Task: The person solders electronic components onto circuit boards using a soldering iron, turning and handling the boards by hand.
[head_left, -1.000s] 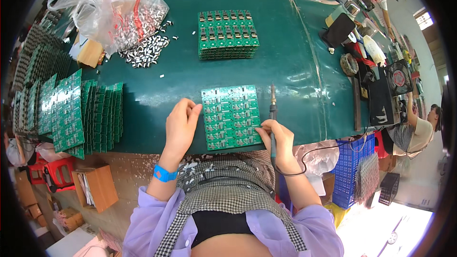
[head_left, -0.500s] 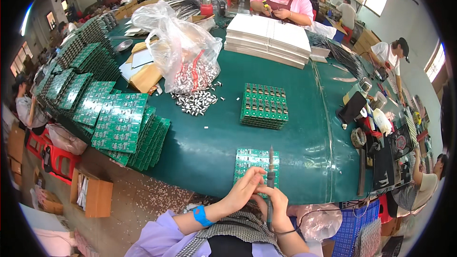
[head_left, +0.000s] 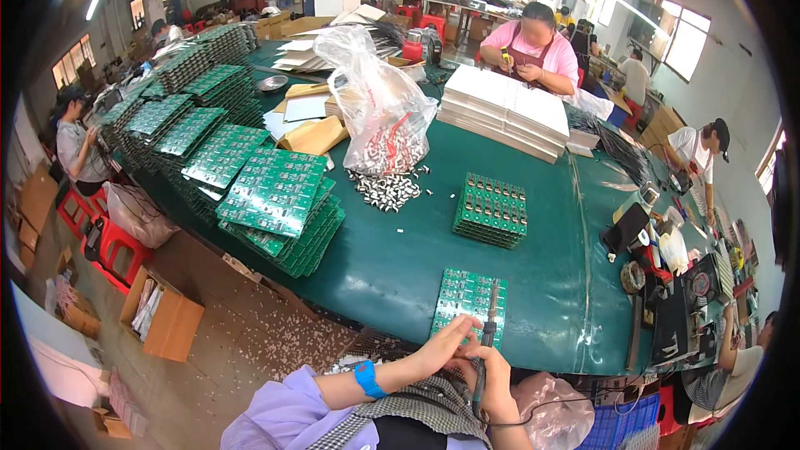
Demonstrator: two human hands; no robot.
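My right hand is wrapped round the dark handle of a soldering iron, whose thin metal end points away from me. My left hand is close beside it, fingers bent and pressed together near the handle; what they hold, if anything, is hidden. Beneath and beyond both hands a green circuit board panel lies flat near the table's front edge, partly covered by hands and iron. Farther off stands a stack of circuit board panels with rows of metal parts on top.
Tall stacks of green boards fill the table's left. A clear plastic bag of small metal parts stands beside a loose heap. White sheets are piled at the back, before a person in pink. Tools and a black fan crowd the right.
The view has shifted, so the table's things appear farther right and most of them lower. My hands keep nearly the same pose, with the iron still in the right one.
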